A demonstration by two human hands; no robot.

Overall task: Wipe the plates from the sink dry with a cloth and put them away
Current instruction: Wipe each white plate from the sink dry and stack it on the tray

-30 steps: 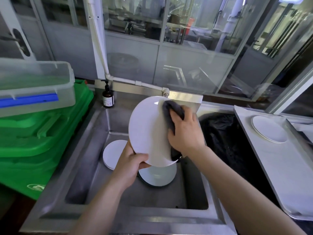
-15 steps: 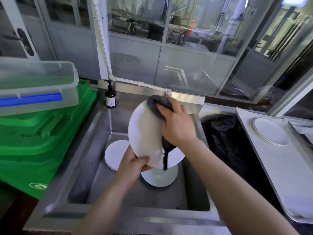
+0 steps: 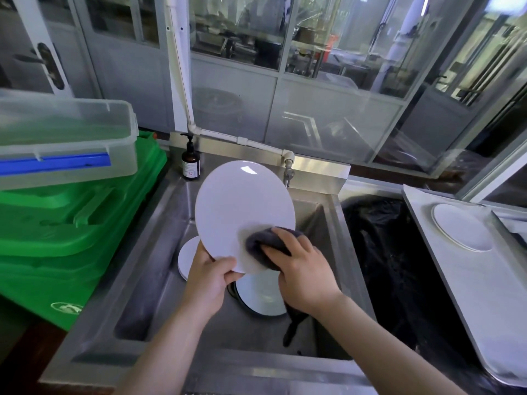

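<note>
Two hands work over our steel sink (image 3: 159, 252): left hand (image 3: 209, 276) pinching a glossy white plate (image 3: 242, 206) upright, right hand (image 3: 303, 273) curled, pressing a grey cloth (image 3: 261, 246) against it.

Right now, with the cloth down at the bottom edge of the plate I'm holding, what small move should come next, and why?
Probably sweep the cloth up across the plate. The right hand presses it only at the lower rim, beside the left hand gripping the edge, so the broad upper face is uncovered. Whether that part is already dry cannot be seen.
</note>
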